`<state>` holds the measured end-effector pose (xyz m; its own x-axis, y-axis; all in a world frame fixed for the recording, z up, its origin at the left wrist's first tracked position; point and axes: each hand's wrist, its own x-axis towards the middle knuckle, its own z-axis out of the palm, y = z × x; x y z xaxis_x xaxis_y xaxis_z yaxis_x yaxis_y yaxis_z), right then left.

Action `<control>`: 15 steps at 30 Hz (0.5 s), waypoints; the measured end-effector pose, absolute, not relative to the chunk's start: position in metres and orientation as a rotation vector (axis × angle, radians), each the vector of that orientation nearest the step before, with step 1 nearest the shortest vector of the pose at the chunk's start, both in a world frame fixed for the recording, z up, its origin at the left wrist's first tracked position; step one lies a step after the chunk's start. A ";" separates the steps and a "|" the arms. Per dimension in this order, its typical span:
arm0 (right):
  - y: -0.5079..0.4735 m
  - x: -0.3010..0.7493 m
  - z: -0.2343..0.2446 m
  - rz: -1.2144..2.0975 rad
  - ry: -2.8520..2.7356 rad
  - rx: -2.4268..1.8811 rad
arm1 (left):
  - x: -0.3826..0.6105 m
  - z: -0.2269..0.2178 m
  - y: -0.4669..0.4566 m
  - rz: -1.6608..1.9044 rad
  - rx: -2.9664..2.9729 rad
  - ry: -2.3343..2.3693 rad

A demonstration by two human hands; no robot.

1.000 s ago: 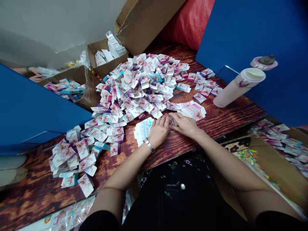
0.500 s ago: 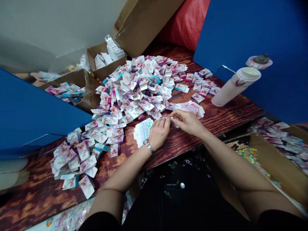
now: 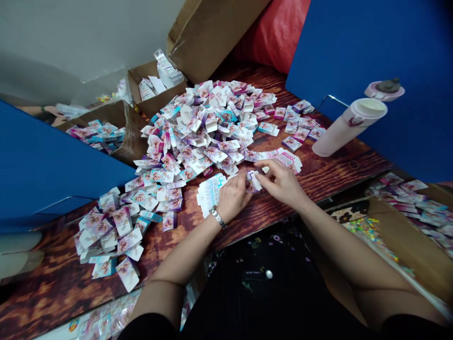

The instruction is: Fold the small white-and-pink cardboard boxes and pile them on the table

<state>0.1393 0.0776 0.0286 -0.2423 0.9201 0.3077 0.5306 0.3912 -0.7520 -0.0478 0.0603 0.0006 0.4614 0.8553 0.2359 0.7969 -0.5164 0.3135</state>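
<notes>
Your wood-grain tabletop (image 3: 339,179) carries a broad heap of small printed cartons (image 3: 198,137), with a pale pink bottle (image 3: 345,130), lid flipped open, standing to its right. Nearer you lie fanned pink flat cartons (image 3: 283,158) behind your right hand (image 3: 281,183) and blue ones (image 3: 208,193) beside your left hand (image 3: 231,196). Between your hands, your left fingers hold a purple-and-white carton (image 3: 253,182); your right thumb and forefinger stand slightly parted at its right end.

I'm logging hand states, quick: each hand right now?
Left hand: closed, holding a small box.
Right hand: partly open, fingers bent, by the small box; touching cannot be told.
</notes>
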 end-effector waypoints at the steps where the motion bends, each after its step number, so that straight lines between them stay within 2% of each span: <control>1: 0.074 0.140 0.027 0.621 -1.902 -1.251 | -0.049 -0.001 0.060 0.565 2.521 1.479; 8: 0.068 0.140 0.012 0.867 -1.867 -1.336 | -0.049 0.003 0.053 0.585 2.562 1.506; 10: 0.068 0.140 0.014 0.796 -1.812 -1.327 | -0.049 0.006 0.053 0.630 2.494 1.502; 15: 0.056 0.136 0.017 0.384 -1.878 -1.208 | -0.049 0.008 0.051 0.800 2.261 1.484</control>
